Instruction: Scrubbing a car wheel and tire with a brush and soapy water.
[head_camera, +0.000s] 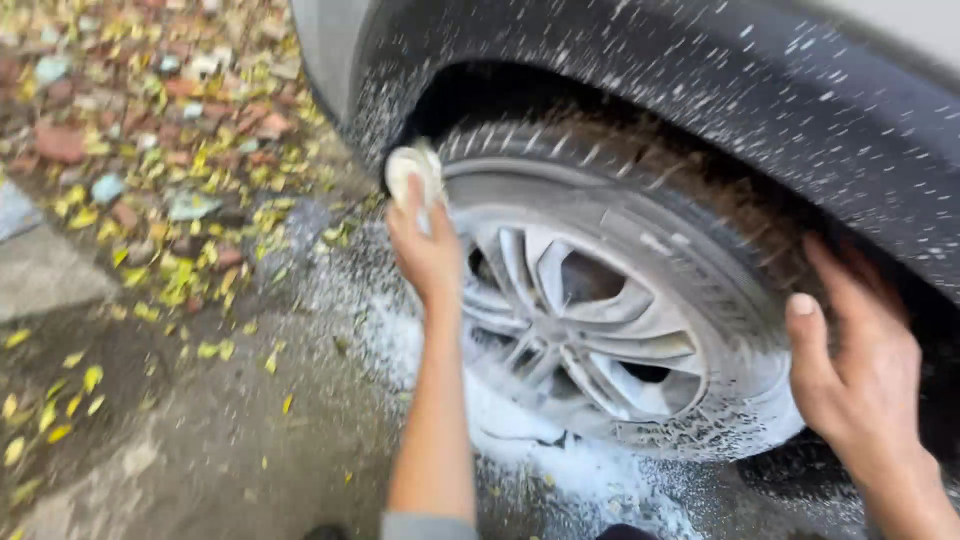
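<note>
While soap foam covers the wheel, the scene reads as follows.

Left hand: the left hand (428, 250) is raised against the front edge of the tyre (640, 200), fingers curled around a pale sponge (415, 168) and gripping it.

Sponge: it sits at the top of the left hand, pressed to the tyre tread just under the lip of the wheel arch (560, 90); its long axis runs roughly upright, its free end pointing up toward the arch. Its lower part is hidden inside the fingers, and blur makes its edges soft.

Right hand: the right hand (860, 370) lies flat against the rear side of the tyre, fingers held straight and close together, thumb apart and pointing up; it grasps nothing.

Tyre and rim: the silver spoked rim (580, 330) faces the camera and is coated with white foam, which also runs down to the ground (230, 430) below.

Car body: dark panel (780, 110) above the wheel, speckled with white foam drops.

Ground: wet pavement, scattered with yellow leaves (180, 270) and broken bricks to the left.

Hidden or cut off: the tyre's top is shadowed by the arch, its rear part lies behind the right hand, and both forearms leave the picture at the bottom edge.
</note>
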